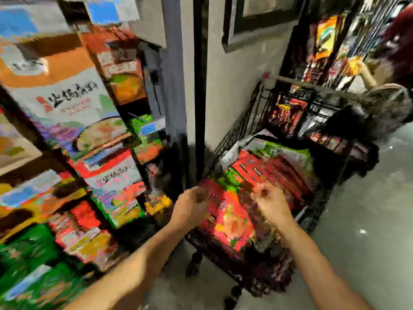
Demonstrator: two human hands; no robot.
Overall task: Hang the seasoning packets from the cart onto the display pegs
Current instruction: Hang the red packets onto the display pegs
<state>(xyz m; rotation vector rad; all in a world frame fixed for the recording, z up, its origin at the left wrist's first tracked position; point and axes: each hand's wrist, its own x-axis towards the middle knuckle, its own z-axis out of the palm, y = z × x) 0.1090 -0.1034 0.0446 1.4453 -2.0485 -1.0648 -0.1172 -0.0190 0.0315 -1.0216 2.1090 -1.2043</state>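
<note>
**Head view, heavily motion-blurred.** 2 bare forearms reach forward over the near end of a black wire-mesh cart (234, 130). The left hand (192, 206) has its fingers curled round the left edge of a red packet (228, 218). This packet is held tilted above the cart's near end, just in front of the stacked red and green packets (277, 166) lying in the basket. The right hand (271, 202) sits at the red packet's upper right corner with its fingers curled; whether they pinch the packet cannot be told through the blur. To the left is the display rack (154, 70), crowded with hanging goods, the largest a white-and-orange bag (55, 90) printed with black characters. A dark post (200, 86) and a grey wall (234, 86) lie between rack and cart. At the upper right, part of a person in a dark red garment (402, 41) shows beyond the cart's far end, above the grey floor (368, 209).
</note>
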